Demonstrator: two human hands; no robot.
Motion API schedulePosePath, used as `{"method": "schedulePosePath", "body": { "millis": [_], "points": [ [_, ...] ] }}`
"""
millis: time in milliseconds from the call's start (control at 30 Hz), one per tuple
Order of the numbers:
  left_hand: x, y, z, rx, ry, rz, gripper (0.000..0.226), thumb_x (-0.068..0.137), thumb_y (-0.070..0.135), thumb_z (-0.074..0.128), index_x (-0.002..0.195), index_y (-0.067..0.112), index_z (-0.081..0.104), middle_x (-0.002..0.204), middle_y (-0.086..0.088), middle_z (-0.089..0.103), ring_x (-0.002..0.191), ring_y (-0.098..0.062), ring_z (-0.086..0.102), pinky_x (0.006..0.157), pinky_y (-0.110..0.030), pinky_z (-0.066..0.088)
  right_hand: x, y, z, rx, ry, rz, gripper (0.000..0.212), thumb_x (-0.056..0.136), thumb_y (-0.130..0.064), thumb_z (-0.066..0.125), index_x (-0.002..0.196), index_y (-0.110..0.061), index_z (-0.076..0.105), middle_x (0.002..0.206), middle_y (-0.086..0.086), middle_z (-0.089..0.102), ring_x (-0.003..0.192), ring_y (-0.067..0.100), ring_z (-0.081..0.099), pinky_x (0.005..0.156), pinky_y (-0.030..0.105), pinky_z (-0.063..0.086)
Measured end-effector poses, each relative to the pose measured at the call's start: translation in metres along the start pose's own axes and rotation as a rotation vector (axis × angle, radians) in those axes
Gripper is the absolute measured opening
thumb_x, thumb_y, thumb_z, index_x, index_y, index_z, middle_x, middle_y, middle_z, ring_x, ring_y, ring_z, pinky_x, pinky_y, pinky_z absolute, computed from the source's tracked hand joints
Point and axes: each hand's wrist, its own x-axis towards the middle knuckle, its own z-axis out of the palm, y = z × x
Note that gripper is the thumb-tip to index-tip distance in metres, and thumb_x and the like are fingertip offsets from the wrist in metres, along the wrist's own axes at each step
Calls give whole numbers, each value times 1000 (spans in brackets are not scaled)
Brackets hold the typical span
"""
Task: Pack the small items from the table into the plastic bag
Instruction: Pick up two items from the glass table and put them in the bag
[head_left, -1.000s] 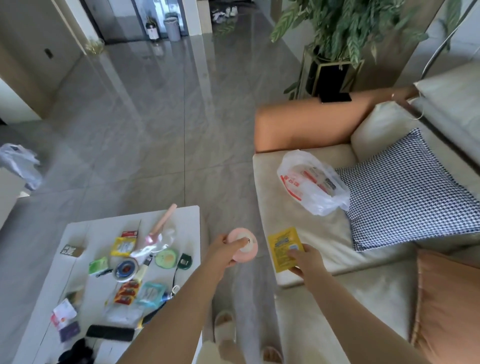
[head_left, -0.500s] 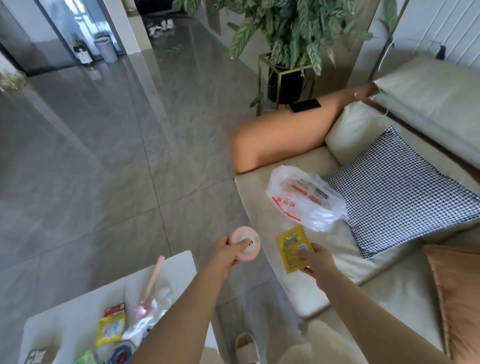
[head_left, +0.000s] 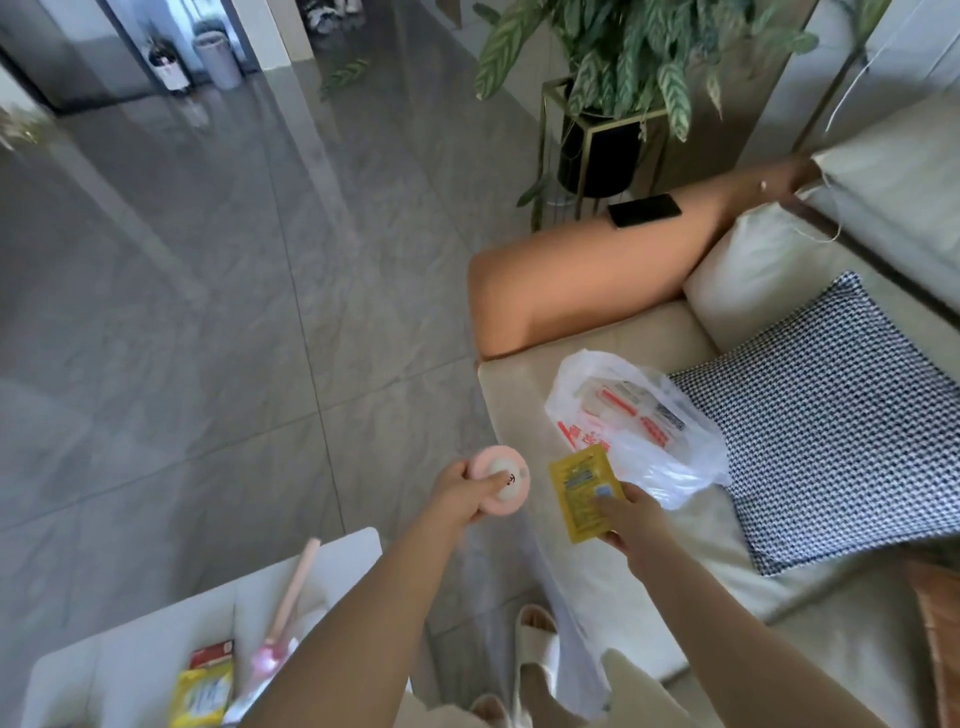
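Observation:
My left hand (head_left: 462, 493) grips a round pink case (head_left: 503, 480) with a pale centre, held over the floor gap beside the sofa. My right hand (head_left: 626, 522) pinches a yellow sachet (head_left: 584, 493) at its lower edge, just in front of the bag. The white plastic bag (head_left: 639, 423) with red print lies on the cream sofa seat (head_left: 524, 395), holding several packets. On the white table (head_left: 130, 660) at bottom left lie a yellow packet (head_left: 200, 699), a small red box (head_left: 210, 654) and a pink stick-shaped item (head_left: 291, 597).
A checkered cushion (head_left: 831, 415) lies right of the bag. A black phone (head_left: 644, 209) rests on the orange armrest (head_left: 582, 275). A potted plant (head_left: 602, 145) stands behind it. My feet in white slippers (head_left: 537, 647) stand between table and sofa. An orange cushion (head_left: 940, 623) sits at right.
The view has swung right and toward the sofa, so most of the table has left the frame. Both hands, still holding the pink case and the yellow sachet, are closer to the bag.

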Motion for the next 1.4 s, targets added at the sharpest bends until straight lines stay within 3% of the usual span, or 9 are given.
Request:
{"method": "schedulePosePath", "body": {
  "millis": [233, 400, 600, 767, 1033, 1100, 1200, 1267, 1400],
  "points": [
    [28, 30, 31, 84, -43, -1, 26, 85, 14, 69, 106, 13, 53, 96, -5, 61, 70, -10, 56, 54, -20, 44, 33, -14, -18, 34, 91, 33, 11, 89, 0, 53, 94, -7, 59, 81, 10, 61, 77, 27, 57, 69, 33, 47],
    [52, 58, 61, 204, -133, -8, 27, 87, 14, 66, 111, 11, 54, 103, -6, 58, 73, -11, 56, 55, -18, 47, 53, -25, -34, 44, 155, 41, 12, 88, -3, 53, 81, -11, 58, 79, 12, 59, 75, 25, 52, 59, 27, 38],
    [97, 96, 96, 415, -276, 20, 33, 85, 17, 69, 113, 11, 53, 109, -6, 60, 91, -20, 57, 62, -23, 47, 74, -35, -37, 186, 330, 95, 9, 85, -2, 57, 83, -10, 61, 77, 14, 59, 70, 25, 51, 54, 28, 37],
    [136, 128, 113, 584, -444, 49, 38, 82, 16, 70, 116, 12, 54, 109, -3, 60, 94, -20, 59, 81, -33, 51, 84, -45, -24, 301, 468, 140, 12, 87, -8, 58, 98, -7, 62, 85, 14, 63, 75, 28, 56, 62, 33, 44],
    [199, 159, 132, 771, -531, 86, 44, 80, 17, 73, 120, 7, 57, 108, -8, 62, 90, -21, 58, 63, -24, 46, 100, -60, -4, 527, 674, 178, 10, 89, -6, 57, 99, -9, 57, 78, 7, 58, 72, 23, 57, 62, 31, 49],
    [207, 162, 140, 761, -538, 62, 42, 81, 16, 72, 120, 6, 57, 109, -9, 61, 90, -21, 57, 58, -23, 47, 106, -64, -4, 553, 689, 185, 11, 90, -6, 57, 100, -9, 57, 80, 7, 59, 76, 25, 58, 69, 38, 53],
    [215, 165, 154, 777, -550, 42, 41, 82, 15, 71, 119, 5, 57, 109, -10, 62, 91, -23, 58, 69, -29, 51, 118, -71, -6, 593, 694, 195, 12, 89, -5, 57, 101, -9, 58, 80, 7, 60, 81, 27, 58, 84, 47, 53],
    [221, 165, 165, 797, -543, 32, 43, 81, 17, 72, 120, 6, 58, 115, -12, 63, 94, -24, 59, 76, -33, 52, 126, -73, -10, 599, 686, 208, 13, 89, -4, 57, 102, -8, 59, 81, 8, 60, 79, 26, 59, 79, 43, 54],
    [226, 165, 181, 810, -521, 25, 42, 81, 20, 72, 118, 6, 58, 113, -13, 64, 90, -23, 59, 61, -25, 49, 142, -78, -17, 589, 668, 232, 19, 89, -3, 56, 107, -4, 59, 91, 13, 62, 83, 28, 60, 80, 42, 54]
  ]
}}
